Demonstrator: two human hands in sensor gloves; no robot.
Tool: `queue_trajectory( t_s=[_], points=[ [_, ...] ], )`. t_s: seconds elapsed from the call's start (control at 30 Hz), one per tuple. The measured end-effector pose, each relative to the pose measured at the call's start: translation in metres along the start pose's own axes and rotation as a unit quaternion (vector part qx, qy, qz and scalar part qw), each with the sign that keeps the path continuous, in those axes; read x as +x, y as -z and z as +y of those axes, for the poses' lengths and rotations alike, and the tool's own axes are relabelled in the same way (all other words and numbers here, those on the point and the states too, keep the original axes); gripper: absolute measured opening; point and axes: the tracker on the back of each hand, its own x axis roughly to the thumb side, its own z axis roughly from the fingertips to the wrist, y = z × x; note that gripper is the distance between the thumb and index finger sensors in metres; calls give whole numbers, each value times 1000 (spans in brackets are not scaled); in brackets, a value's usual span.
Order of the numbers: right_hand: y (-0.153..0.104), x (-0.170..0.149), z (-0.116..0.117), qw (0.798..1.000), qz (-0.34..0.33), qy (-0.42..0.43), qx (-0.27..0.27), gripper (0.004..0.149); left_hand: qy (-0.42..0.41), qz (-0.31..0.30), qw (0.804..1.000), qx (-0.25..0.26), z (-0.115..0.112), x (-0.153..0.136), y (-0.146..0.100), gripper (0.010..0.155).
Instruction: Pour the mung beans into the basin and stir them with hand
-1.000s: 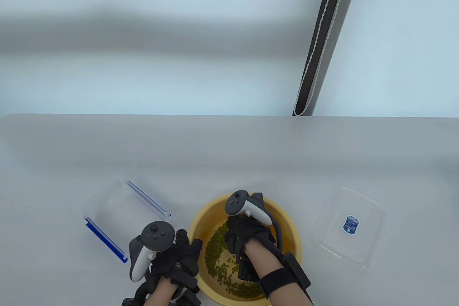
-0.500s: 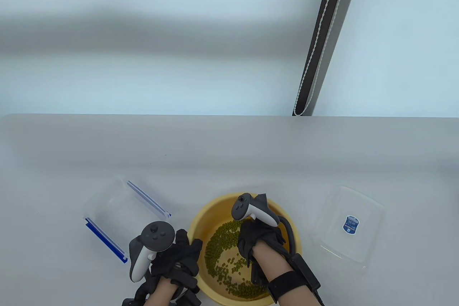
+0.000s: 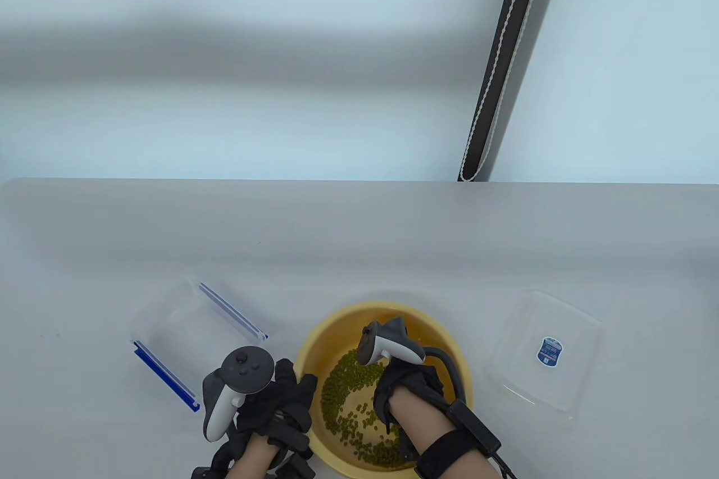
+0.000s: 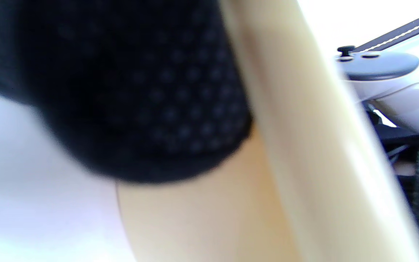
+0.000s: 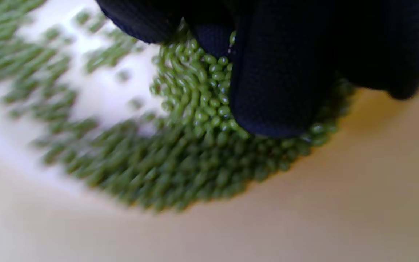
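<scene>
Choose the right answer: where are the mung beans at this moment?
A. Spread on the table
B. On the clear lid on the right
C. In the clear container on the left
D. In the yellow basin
D: the mung beans lie inside the yellow basin, with the right hand among them.

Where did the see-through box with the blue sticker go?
In the table view, the clear box sits upside down on the table's right side, just right of the yellow basin where the right hand stirs mung beans.
</scene>
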Motion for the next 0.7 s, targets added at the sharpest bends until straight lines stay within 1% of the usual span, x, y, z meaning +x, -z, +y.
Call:
queue_trajectory(
  t_s=[0.1, 0.13, 0.17, 0.23, 0.3, 0.33, 0.4, 0.47, 0.53, 0.57, 0.6, 0.63, 0.7],
  points=[
    [3, 15, 11, 993, -81, 51, 64, 48, 2, 0, 1000, 1, 0, 0, 0, 74],
    [4, 21, 15, 986, -107, 80, 104, 48, 1, 0, 1000, 0, 0, 0, 0, 74],
    [4, 27, 17, 979, -126, 102, 125, 47, 2, 0, 1000, 0, 0, 0, 0, 74],
    [4, 33, 13, 974, -153, 117, 122, 47, 4, -1, 1000, 2, 0, 0, 0, 74],
    [4, 37, 7, 961, -193, 154, 128, 49, 2, -1, 1000, 1, 0, 0, 0, 73],
    [5, 39, 3, 953, -213, 178, 118, 52, 2, -2, 1000, 1, 0, 0, 0, 73],
    [7, 38, -7, 949, -221, 203, 95, 56, 1, -2, 1000, 0, 0, 0, 0, 73],
    [8, 33, -13, 952, -207, 217, 62, 58, 1, -2, 1000, 0, 0, 0, 0, 73],
    [8, 26, -21, 960, -176, 219, 12, 60, 0, -3, 1000, 0, 0, 0, 0, 73],
    [7, 20, -26, 967, -147, 206, -28, 61, 0, -3, 1000, -1, -1, 0, 0, 73],
    [6, 16, -29, 971, -130, 192, -50, 60, -1, -3, 1000, -1, -1, 0, 0, 73],
    [6, 12, -31, 976, -113, 175, -69, 60, -1, -3, 1000, -2, -1, 0, 0, 73],
    [5, 5, -34, 980, -94, 157, -84, 60, -1, -3, 1000, -3, -1, 0, 0, 73]
  ],
)
